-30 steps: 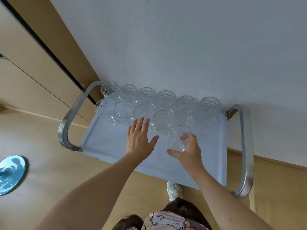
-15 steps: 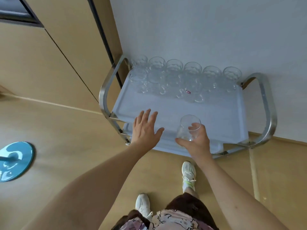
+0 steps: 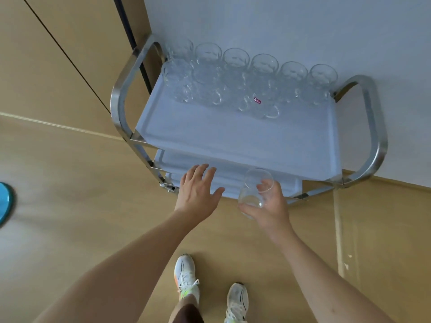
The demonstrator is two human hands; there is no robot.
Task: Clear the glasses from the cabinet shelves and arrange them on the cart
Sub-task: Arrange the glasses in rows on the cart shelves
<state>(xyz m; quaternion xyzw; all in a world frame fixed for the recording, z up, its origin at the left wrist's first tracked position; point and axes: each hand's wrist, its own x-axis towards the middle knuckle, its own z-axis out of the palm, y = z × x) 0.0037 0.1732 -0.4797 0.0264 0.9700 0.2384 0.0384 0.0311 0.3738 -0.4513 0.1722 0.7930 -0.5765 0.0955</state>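
Tan wood-look flooring (image 3: 70, 183) fills the lower part of the view, meeting a pale blue-grey wall (image 3: 279, 24) on the right and tan cabinet panels (image 3: 58, 54) on the left, with a dark vertical gap between the two. Against the wall stands the cart (image 3: 121, 89), a tiered trolley with curved polished metal rails at both ends and light trays; its top tray (image 3: 233, 134) is bare along the near half, and a lower tray (image 3: 233, 171) shows beneath its front edge. Clear handled glasses (image 3: 235, 73) stand upright in two rows along the far side of the top tray, close together, six in the back row; one front glass bears a small red sticker (image 3: 257, 101). Both forearms reach forward from the bottom of the view. The left hand (image 3: 198, 192) is spread flat, fingers straight, holding nothing, in front of the lower tray's near edge. The right hand (image 3: 268, 203) grips a single clear glass (image 3: 255, 187), tilted, fingers wrapped round its side, just before the cart's front. White sneakers (image 3: 186, 276) stand on the floor below. A blue round object (image 3: 4, 201) sits at the left edge.
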